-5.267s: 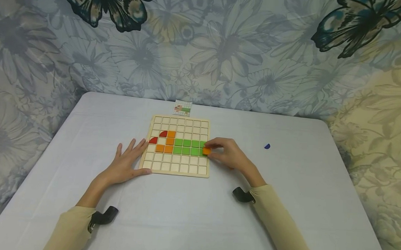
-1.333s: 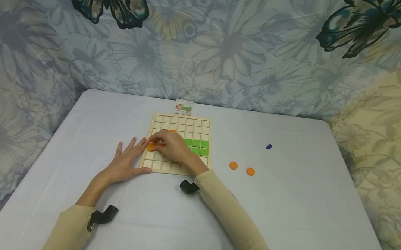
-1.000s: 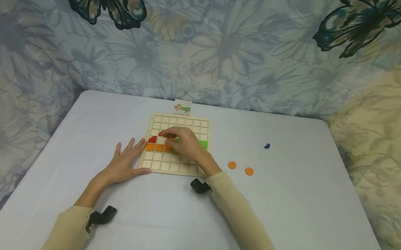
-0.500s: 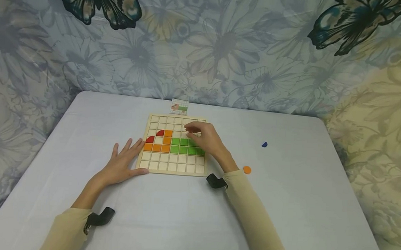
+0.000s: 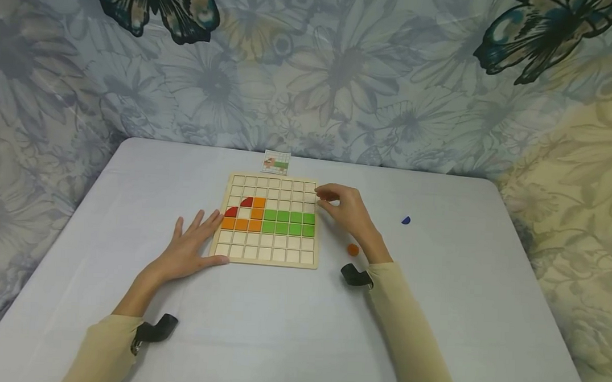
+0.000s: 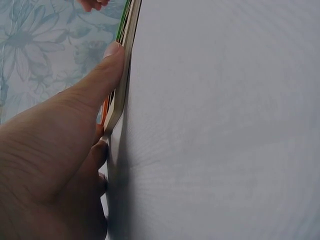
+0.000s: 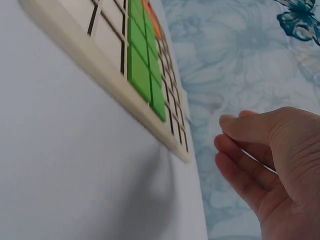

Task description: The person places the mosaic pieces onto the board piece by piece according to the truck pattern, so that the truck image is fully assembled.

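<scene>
A wooden grid board [image 5: 264, 256] lies on the white table. Set in its cells are several green square tiles [image 5: 282, 222], several orange square tiles [image 5: 241, 224] and two red quarter-round tiles [image 5: 246, 202]. My left hand [image 5: 187, 253] rests with spread fingers at the board's left edge; in the left wrist view its thumb [image 6: 100, 75] touches the board's side. Off the board's right edge, my right hand [image 5: 348, 207] hovers above the table with loosely bent fingers. Nothing shows between its thumb and fingers in the right wrist view. An orange disc [image 5: 353, 250] lies below that hand.
A small printed pattern card [image 5: 276, 162] lies behind the board. To the right of my right hand sits a blue half-round piece [image 5: 406, 220]. The table [image 5: 259, 331] ends at a flower-patterned wall covering [image 5: 342, 73] at the back.
Since the oldest frame, an orange tile has come into the row's left end and two orange discs onto the table. My right hand has moved right, off the board; one disc is now hidden.
</scene>
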{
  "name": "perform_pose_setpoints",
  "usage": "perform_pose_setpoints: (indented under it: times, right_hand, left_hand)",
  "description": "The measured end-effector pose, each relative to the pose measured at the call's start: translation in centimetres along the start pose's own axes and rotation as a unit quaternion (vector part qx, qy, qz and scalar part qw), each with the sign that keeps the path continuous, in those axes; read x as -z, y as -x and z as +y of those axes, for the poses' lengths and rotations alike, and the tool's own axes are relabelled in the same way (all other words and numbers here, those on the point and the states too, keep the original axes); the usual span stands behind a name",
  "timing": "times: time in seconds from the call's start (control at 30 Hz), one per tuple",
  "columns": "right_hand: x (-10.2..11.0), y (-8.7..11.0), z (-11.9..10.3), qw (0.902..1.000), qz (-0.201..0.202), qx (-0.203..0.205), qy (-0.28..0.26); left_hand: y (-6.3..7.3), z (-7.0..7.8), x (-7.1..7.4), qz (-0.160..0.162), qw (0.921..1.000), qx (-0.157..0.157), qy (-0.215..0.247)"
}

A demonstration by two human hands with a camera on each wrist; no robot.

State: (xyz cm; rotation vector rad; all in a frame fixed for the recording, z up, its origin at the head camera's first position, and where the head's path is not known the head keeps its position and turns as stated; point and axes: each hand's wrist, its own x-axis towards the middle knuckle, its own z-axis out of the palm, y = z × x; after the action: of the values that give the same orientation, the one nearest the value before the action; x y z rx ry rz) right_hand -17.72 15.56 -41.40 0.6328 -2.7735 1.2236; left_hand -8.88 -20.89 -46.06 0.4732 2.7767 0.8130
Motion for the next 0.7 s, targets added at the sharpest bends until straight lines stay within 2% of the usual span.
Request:
perform_pose_setpoints:
  times: [0.37,0.7]
  right_hand:
    - [2.4,2.0,2.5,0.9985,0.019,-0.046,0.023]
    - [5.0,3.9,4.7,0.9972,0.058,-0.035,0.032]
  left_hand:
    - [-0.2,0.2,-0.1,-0.001,1.0,-0.003,0.001]
    - [0.0,0.5,0.1,-0.002,1.0,0.003,-0.004]
